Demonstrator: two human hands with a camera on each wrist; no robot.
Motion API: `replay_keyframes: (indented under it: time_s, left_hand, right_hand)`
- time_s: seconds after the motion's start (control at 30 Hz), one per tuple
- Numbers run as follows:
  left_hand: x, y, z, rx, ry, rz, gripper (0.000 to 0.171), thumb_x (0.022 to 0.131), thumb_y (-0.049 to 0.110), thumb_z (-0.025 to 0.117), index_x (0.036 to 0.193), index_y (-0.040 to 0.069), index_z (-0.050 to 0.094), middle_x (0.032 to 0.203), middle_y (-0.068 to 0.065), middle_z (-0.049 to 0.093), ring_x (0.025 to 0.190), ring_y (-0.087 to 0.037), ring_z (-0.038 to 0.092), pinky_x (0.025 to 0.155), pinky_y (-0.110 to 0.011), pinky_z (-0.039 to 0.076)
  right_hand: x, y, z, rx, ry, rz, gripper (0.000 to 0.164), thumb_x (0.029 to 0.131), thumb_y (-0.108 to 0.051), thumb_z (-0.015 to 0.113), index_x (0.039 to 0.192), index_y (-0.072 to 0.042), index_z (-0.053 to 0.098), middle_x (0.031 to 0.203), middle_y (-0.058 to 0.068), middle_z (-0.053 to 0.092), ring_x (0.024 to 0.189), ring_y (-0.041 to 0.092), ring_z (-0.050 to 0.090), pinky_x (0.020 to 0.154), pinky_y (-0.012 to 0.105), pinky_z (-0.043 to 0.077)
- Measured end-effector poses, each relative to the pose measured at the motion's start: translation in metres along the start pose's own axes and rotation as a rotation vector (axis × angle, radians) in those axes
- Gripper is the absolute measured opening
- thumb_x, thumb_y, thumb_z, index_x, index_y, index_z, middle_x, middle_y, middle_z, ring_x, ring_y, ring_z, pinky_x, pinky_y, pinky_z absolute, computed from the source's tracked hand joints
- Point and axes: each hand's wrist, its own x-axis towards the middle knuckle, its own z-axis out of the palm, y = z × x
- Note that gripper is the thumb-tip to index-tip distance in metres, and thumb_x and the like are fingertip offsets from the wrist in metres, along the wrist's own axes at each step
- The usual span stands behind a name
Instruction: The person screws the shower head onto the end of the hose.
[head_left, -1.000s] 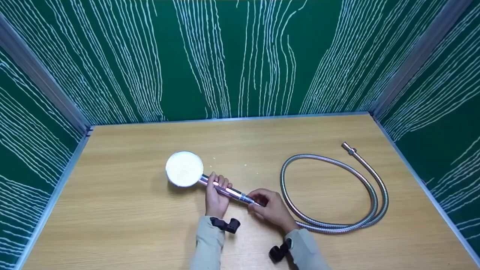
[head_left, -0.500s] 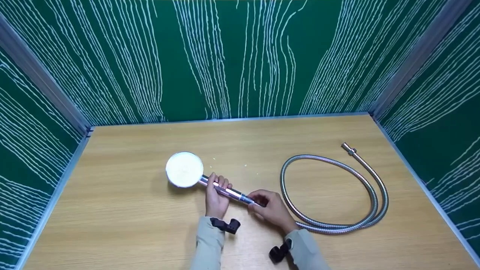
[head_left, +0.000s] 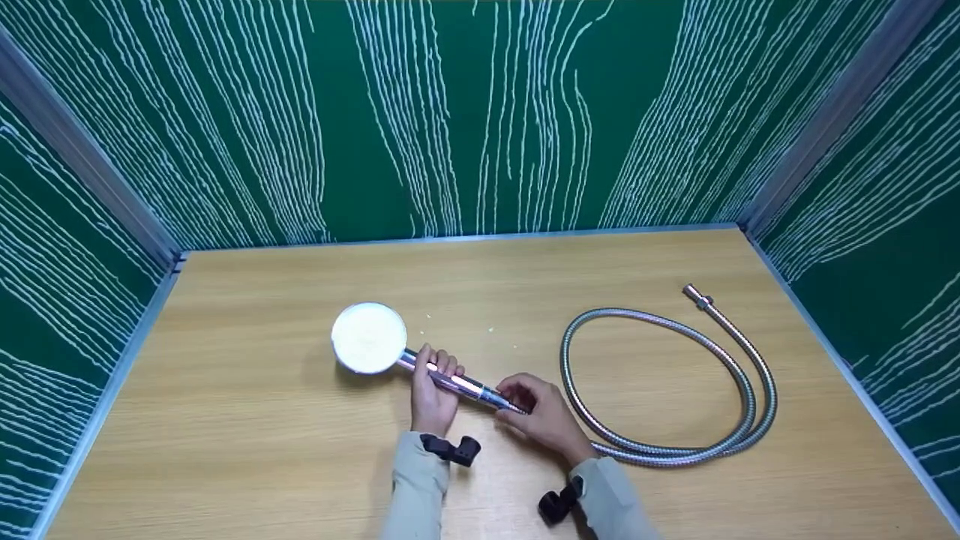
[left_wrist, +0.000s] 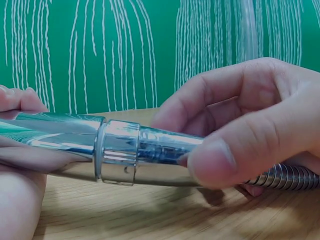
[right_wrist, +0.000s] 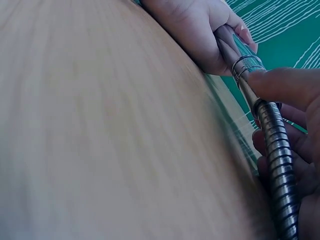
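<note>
My left hand [head_left: 435, 394] grips the chrome handle of a shower head [head_left: 369, 338], whose round white face points up at the left. At the handle's lower end, the thumb and fingers of my right hand [head_left: 546, 414] pinch the smooth metal connector [left_wrist: 165, 150] of a shower hose. In the left wrist view the connector meets the ribbed collar [left_wrist: 120, 152] on the handle end. Behind the connector, the coiled metal hose [right_wrist: 280, 165] runs under my right palm in the right wrist view. Part of the connector is hidden by the right thumb.
The rest of the hose [head_left: 652, 454] lies looped on the wooden table [head_left: 247, 450] at the right, its free end fitting [head_left: 697, 296] toward the back. Green walls [head_left: 465, 120] with white streaks enclose the table at the back and sides. Tiny pale specks [head_left: 491, 330] dot the tabletop.
The right fingers have shifted slightly around the connector. The left hand, shower head and looped hose stay in place.
</note>
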Motion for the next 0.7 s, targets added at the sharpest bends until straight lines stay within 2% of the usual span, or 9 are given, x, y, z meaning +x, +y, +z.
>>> replay_keyframes:
  time_s: [0.27, 0.5, 0.63, 0.7]
  left_hand:
    - [0.000, 0.000, -0.001, 0.005, -0.014, -0.005, 0.035, 0.105, 0.025, 0.029, 0.072, 0.015, 0.035, 0.058, 0.006, 0.034, 0.055, -0.008, 0.033, 0.060, -0.023, 0.031]
    - [0.000, 0.001, 0.001, 0.000, 0.018, -0.009, 0.034, 0.104, 0.024, 0.031, 0.072, 0.014, 0.036, 0.058, 0.005, 0.035, 0.054, -0.009, 0.034, 0.060, -0.023, 0.031]
    - [0.000, 0.001, 0.001, -0.007, 0.022, -0.013, 0.033, 0.104, 0.023, 0.031, 0.072, 0.014, 0.035, 0.058, 0.005, 0.034, 0.054, -0.009, 0.033, 0.059, -0.023, 0.031]
    - [0.000, 0.001, 0.001, -0.012, 0.021, -0.015, 0.034, 0.104, 0.023, 0.031, 0.072, 0.014, 0.035, 0.058, 0.005, 0.034, 0.054, -0.009, 0.033, 0.059, -0.023, 0.031]
  right_hand:
    - [0.000, -0.001, 0.000, 0.006, -0.013, 0.027, 0.024, 0.073, 0.004, 0.075, 0.095, 0.003, 0.065, 0.082, 0.013, 0.065, 0.069, 0.009, 0.053, 0.064, 0.019, 0.043]
    - [0.000, -0.003, 0.000, 0.014, -0.012, 0.028, 0.022, 0.074, 0.004, 0.074, 0.095, 0.002, 0.065, 0.082, 0.013, 0.065, 0.069, 0.008, 0.053, 0.064, 0.019, 0.043]
    - [0.000, 0.001, 0.001, 0.015, -0.017, 0.031, 0.021, 0.075, 0.004, 0.073, 0.094, 0.001, 0.065, 0.082, 0.013, 0.065, 0.069, 0.007, 0.052, 0.064, 0.018, 0.043]
    - [0.001, 0.010, 0.003, 0.010, -0.014, 0.028, 0.021, 0.075, 0.004, 0.073, 0.094, 0.001, 0.066, 0.081, 0.013, 0.065, 0.068, 0.007, 0.052, 0.063, 0.018, 0.043]
